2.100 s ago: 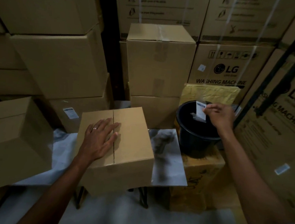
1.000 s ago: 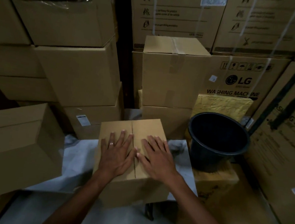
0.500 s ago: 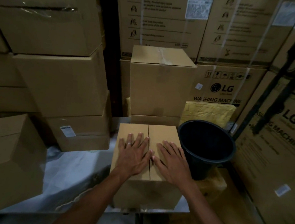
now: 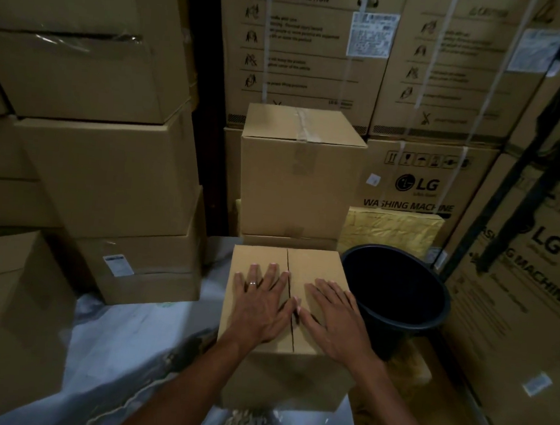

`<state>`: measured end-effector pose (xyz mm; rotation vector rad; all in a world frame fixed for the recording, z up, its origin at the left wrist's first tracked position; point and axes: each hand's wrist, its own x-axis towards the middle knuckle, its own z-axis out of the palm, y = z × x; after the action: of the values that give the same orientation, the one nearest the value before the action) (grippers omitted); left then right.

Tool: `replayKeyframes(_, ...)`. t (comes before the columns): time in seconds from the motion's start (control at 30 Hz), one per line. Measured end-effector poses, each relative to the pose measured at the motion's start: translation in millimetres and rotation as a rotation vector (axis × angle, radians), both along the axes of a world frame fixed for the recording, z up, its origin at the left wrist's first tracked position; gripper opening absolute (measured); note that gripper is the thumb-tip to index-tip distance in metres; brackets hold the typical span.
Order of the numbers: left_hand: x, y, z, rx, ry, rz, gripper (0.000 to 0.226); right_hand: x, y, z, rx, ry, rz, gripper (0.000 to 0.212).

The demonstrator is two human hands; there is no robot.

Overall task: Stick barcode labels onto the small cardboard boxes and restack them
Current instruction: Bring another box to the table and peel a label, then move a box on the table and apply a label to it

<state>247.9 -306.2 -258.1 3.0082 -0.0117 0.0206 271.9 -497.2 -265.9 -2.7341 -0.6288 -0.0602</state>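
Two hands flat on the small cardboard box (image 4: 314,268): left hand (image 4: 259,306) and right hand (image 4: 332,317) spread wide, holding nothing. Black bucket (image 4: 398,309) just right of the right hand. No label visible; probably about to lift and restack, needing side grips

A black bucket (image 4: 396,295) stands to my right, on a low carton (image 4: 417,367). Behind it a yellow padded parcel (image 4: 394,229) leans against a washing-machine carton (image 4: 431,184) marked LG; a second LG carton (image 4: 527,282) stands at far right, with a dark strap (image 4: 525,184) hanging across it. Above them sit caution cartons (image 4: 304,53) bound with white straps. A grey sheet (image 4: 121,344) covers the table in front of me.
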Motion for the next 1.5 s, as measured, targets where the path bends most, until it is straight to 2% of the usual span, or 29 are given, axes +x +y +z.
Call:
replayKeyframes(0.1, 4, -1, -2, -0.007, -0.012, 0.011, 0.085, 3, -1, 2, 0.005, 0.014, 0.003, 0.081)
replayKeyframes(0.2, 4, 0, -1, -0.048, -0.025, 0.008, 0.095, 5, 0, 3, -0.004, 0.016, -0.002, 0.068)
replayKeyframes(0.4, 1, 7, 2, -0.214, -0.086, -0.006, 0.057, 0, 2, 10, 0.005, 0.022, -0.008, 0.065)
replayKeyframes(0.47, -3, 10, 2, -0.237, -0.088, -0.016, 0.057, -1, 4, 12, -0.007, 0.032, -0.002, 0.065)
replayKeyframes(0.6, -17, 25, 2, -0.221, -0.094, -0.058, 0.071, -4, 14, 21, -0.009, 0.054, -0.028, 0.058)
replayKeyframes(0.7, -24, 42, 3, -0.206, -0.126, -0.058, 0.067, -7, 31, 27, -0.008, 0.017, -0.022, 0.051)
replayKeyframes(0.87, -39, 79, 7, -0.220, -0.127, -0.023, 0.069, -20, 81, 46, 0.110, -0.013, 0.053, 0.047)
replayKeyframes(0.93, -47, 99, 7, -0.239, -0.136, -0.003, 0.062, -26, 104, 52, 0.163, -0.011, 0.099, 0.047)
replayKeyframes(1.07, -69, 141, 12, -0.238, -0.192, 0.084, 0.055, -37, 155, 53, 0.225, 0.012, 0.187, 0.047)
replayKeyframes(1.23, -105, 215, 13, -0.185, -0.233, 0.255, 0.074, -63, 232, 49, 0.227, 0.087, 0.308, 0.048)
replayKeyframes(1.4, -159, 300, 25, -0.049, -0.255, 0.464, 0.072, -104, 319, 48, 0.178, 0.092, 0.507, 0.043)
replayKeyframes(1.5, -188, 345, 29, -0.048, -0.299, 0.577, 0.072, -118, 370, 42, 0.217, 0.117, 0.604, 0.035)
